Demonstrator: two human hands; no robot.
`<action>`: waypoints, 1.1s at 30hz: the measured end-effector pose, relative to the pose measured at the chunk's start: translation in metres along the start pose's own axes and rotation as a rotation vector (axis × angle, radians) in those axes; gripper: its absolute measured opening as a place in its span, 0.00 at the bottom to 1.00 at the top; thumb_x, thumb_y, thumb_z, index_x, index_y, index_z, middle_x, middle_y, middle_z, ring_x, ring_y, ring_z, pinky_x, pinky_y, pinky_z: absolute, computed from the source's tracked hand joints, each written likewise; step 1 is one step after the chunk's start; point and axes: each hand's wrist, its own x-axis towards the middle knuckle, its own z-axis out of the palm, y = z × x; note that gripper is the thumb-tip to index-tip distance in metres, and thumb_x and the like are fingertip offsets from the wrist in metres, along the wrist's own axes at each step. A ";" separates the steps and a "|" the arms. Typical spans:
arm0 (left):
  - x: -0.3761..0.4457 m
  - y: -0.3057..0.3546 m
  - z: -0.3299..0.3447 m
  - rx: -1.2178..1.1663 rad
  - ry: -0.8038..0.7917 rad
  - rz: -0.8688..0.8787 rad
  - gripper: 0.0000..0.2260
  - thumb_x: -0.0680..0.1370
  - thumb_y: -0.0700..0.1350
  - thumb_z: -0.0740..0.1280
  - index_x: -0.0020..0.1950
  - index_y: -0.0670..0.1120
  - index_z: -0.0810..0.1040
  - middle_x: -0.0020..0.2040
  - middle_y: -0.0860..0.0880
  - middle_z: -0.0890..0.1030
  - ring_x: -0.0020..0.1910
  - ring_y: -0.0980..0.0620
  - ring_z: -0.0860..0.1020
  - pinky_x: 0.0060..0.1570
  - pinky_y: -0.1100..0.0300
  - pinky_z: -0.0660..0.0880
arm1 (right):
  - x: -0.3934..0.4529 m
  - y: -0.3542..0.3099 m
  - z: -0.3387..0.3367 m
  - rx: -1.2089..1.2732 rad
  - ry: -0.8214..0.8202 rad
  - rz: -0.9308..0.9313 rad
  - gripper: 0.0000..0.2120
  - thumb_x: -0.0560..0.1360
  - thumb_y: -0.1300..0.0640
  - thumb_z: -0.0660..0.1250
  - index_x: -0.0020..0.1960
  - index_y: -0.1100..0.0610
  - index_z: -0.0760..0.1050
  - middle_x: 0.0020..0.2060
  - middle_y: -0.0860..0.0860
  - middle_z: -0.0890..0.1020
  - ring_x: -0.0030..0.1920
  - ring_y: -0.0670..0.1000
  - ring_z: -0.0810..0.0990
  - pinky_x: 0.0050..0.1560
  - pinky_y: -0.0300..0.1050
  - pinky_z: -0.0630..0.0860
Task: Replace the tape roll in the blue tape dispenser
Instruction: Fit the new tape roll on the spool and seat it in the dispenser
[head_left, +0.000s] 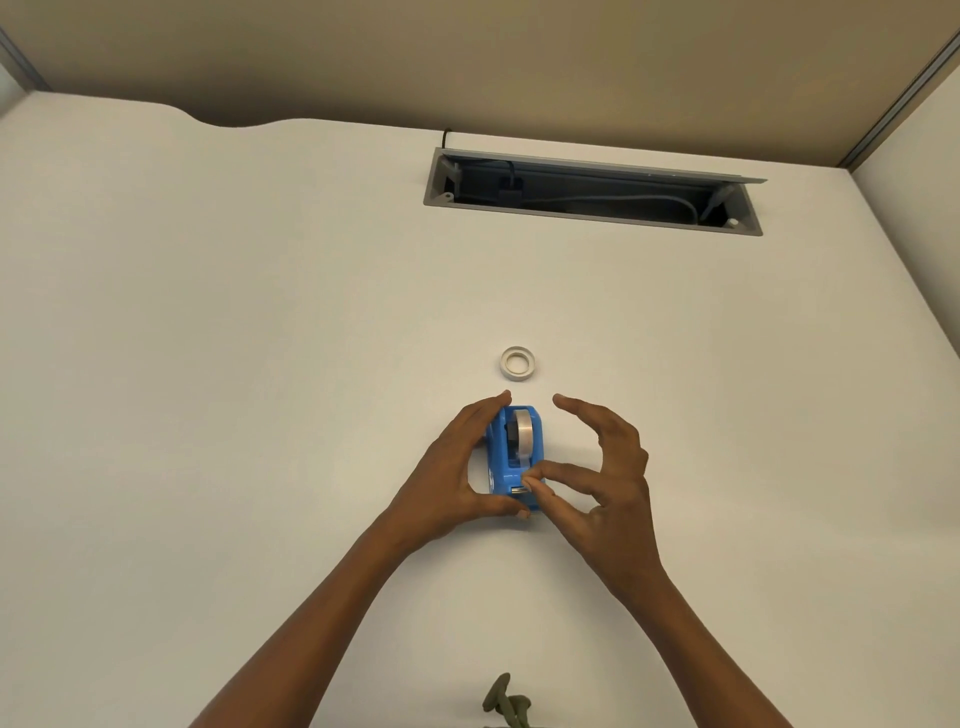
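The blue tape dispenser stands on the white desk in the middle of the view, with a clear tape roll seated in it. My left hand wraps around the dispenser's left side, thumb at its near end. My right hand is to its right; thumb and forefinger pinch at the cutter end of the dispenser, apparently on the tape's end. The other fingers are spread. A second, thin whitish roll lies flat on the desk just beyond the dispenser.
An open cable tray with a raised lid and cords inside is recessed at the desk's far side. Beige partition walls stand behind and to the right. An olive-green object pokes in at the bottom edge.
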 end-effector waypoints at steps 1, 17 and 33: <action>0.000 0.000 0.000 0.000 0.001 -0.004 0.44 0.61 0.55 0.78 0.71 0.61 0.57 0.67 0.68 0.63 0.64 0.67 0.67 0.56 0.80 0.63 | -0.002 0.000 0.000 0.004 -0.004 0.003 0.05 0.68 0.53 0.73 0.42 0.52 0.85 0.64 0.52 0.74 0.66 0.51 0.67 0.64 0.40 0.60; -0.001 -0.008 0.000 0.111 -0.040 -0.004 0.45 0.63 0.56 0.77 0.67 0.72 0.49 0.67 0.75 0.56 0.68 0.64 0.64 0.62 0.75 0.61 | -0.025 0.003 0.004 -0.033 -0.008 -0.036 0.08 0.69 0.49 0.70 0.46 0.49 0.84 0.65 0.53 0.74 0.68 0.51 0.66 0.65 0.44 0.61; -0.003 -0.005 0.000 0.165 -0.052 0.002 0.45 0.64 0.59 0.75 0.67 0.74 0.46 0.67 0.77 0.52 0.70 0.62 0.63 0.66 0.66 0.61 | -0.027 0.016 0.012 -0.184 0.019 -0.172 0.08 0.73 0.46 0.66 0.46 0.46 0.83 0.68 0.53 0.71 0.69 0.55 0.67 0.63 0.51 0.63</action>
